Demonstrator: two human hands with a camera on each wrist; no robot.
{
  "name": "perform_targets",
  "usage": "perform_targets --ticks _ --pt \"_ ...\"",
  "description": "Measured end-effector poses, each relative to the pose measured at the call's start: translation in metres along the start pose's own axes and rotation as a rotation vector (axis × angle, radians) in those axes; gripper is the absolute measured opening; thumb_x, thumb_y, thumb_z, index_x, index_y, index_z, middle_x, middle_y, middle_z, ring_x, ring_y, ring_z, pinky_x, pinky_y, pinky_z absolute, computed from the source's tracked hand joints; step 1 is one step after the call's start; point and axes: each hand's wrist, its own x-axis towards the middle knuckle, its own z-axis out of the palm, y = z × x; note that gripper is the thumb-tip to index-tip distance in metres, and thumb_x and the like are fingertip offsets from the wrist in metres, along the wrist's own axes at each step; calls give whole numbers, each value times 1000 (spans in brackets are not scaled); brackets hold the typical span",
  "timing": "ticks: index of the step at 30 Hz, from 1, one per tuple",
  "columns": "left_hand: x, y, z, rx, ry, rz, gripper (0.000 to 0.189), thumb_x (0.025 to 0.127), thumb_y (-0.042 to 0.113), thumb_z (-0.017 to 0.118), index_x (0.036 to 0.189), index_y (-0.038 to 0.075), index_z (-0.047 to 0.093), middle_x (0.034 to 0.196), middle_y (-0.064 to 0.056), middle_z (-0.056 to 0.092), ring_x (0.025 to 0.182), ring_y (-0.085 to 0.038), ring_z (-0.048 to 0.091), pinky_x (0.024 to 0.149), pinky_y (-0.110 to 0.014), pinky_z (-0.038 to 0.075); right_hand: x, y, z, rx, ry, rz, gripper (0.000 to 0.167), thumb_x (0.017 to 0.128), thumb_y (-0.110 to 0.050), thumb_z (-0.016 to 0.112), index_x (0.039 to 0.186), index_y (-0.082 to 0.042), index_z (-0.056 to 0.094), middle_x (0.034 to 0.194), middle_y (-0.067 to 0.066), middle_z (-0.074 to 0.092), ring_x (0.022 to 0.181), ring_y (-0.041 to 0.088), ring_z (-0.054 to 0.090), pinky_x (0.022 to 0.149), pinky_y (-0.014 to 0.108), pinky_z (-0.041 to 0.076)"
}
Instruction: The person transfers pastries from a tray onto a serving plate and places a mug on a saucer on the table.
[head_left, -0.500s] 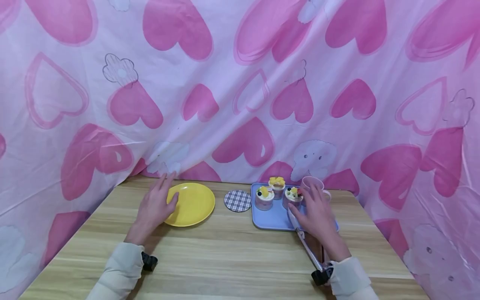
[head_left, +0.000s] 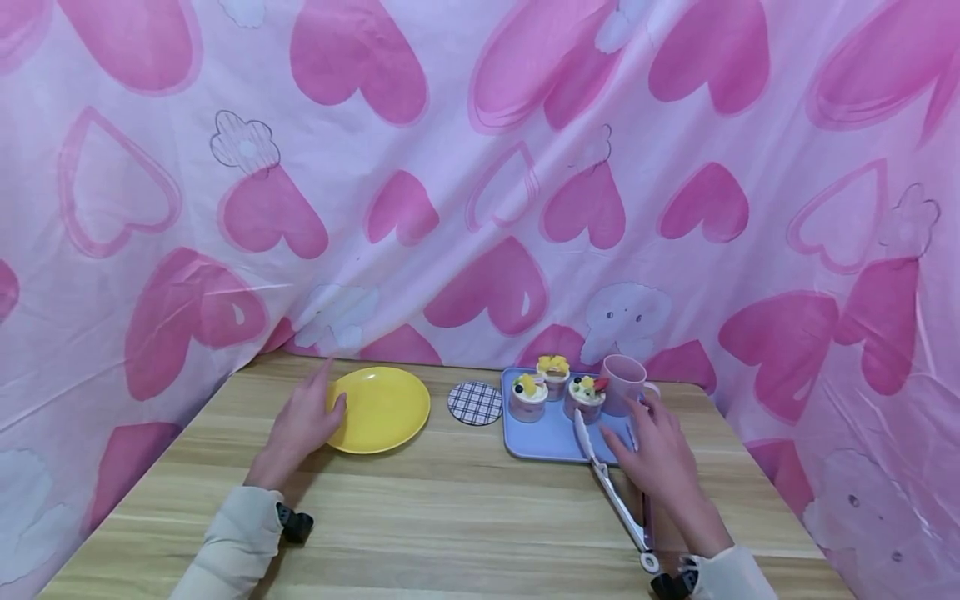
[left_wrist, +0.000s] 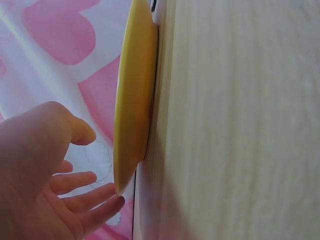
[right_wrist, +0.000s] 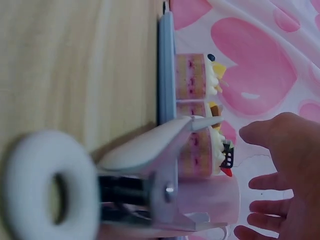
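Observation:
My left hand [head_left: 297,423] is at the left edge of a round yellow plate [head_left: 381,410]. In the left wrist view its loosely spread fingers [left_wrist: 97,200] come right up to the plate's rim [left_wrist: 134,90]. My right hand [head_left: 660,450] hovers with relaxed fingers over the right side of a blue tray [head_left: 536,446], holding nothing. Below and left of it, metal tongs [head_left: 617,498] lie with their tips on the tray and their ring end on the table. A pink mug [head_left: 622,385] stands behind the fingers, its handle to the right.
Several small layered cream desserts [head_left: 529,397] topped with fruit stand in clear cups on the tray's left and middle. A round checked coaster [head_left: 475,403] lies between plate and tray. Behind the wooden table [head_left: 435,517] hangs a pink heart-patterned cloth [head_left: 345,208].
My right hand has drawn back to the right and toward me, uncovering the mug and more of the tongs. My left hand has shifted slightly left. Plate and tray have stayed in place.

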Motion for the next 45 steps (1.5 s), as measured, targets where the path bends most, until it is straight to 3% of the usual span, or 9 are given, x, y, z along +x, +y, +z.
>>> perform_targets --ticks 8,13,19,23,26,29,40,42,45 --pt "1 -6 4 -27 -24 -23 63 101 7 61 155 -17 40 144 -44 57 133 -59 59 111 -71 51 -18 6 3 -22 -45 84 94 96 -66 70 158 0 48 137 33 49 124 46 47 90 67 56" --pt "0 -9 1 -21 -67 -49 60 93 -3 59 150 -16 47 138 -41 62 126 -54 64 106 -67 56 -23 10 0 -36 -150 120 119 84 -83 71 163 0 39 134 31 46 121 45 43 87 63 59" --pt "0 -10 -1 -26 -118 -78 66 86 -9 62 150 -16 48 140 -41 62 127 -54 63 109 -66 55 -25 11 -1 -31 -289 127 138 71 -88 77 168 -4 28 135 28 44 119 41 42 76 45 59" --pt "1 -9 -3 -27 -138 -88 66 85 -10 64 149 -16 50 140 -41 61 126 -53 62 109 -67 54 -28 12 -2 -36 -369 147 146 71 -90 76 170 0 16 142 36 41 122 46 47 85 56 64" --pt "3 -10 -2 -29 -148 -90 64 86 -10 63 149 -16 51 142 -41 61 126 -52 62 110 -66 54 -29 12 -2 -38 -430 173 150 74 -91 72 170 5 7 154 45 38 128 54 54 100 69 59" --pt "3 -12 -1 -29 -151 -84 63 86 -10 62 149 -15 51 142 -41 60 127 -52 62 110 -66 54 -29 13 -1 -36 -480 192 151 77 -91 69 169 8 3 161 45 37 132 55 57 104 69 57" --pt "4 -10 -1 -30 -172 -110 65 87 -11 62 151 -14 51 146 -39 58 129 -50 61 111 -66 53 -26 14 5 -14 -461 213 148 78 -88 71 168 10 7 162 46 34 131 56 59 104 70 56" --pt "4 -9 -2 -25 -172 -110 65 86 -11 62 150 -13 52 146 -39 59 128 -50 62 111 -66 54 -27 14 6 -9 -451 225 147 77 -89 72 167 10 12 160 45 38 125 52 62 103 69 57" --pt "3 -10 -2 -20 -165 -102 64 85 -12 63 148 -14 53 144 -39 60 125 -49 62 109 -66 55 -26 14 7 17 -438 250 142 74 -88 76 161 10 24 143 40 55 106 40 66 88 56 65"
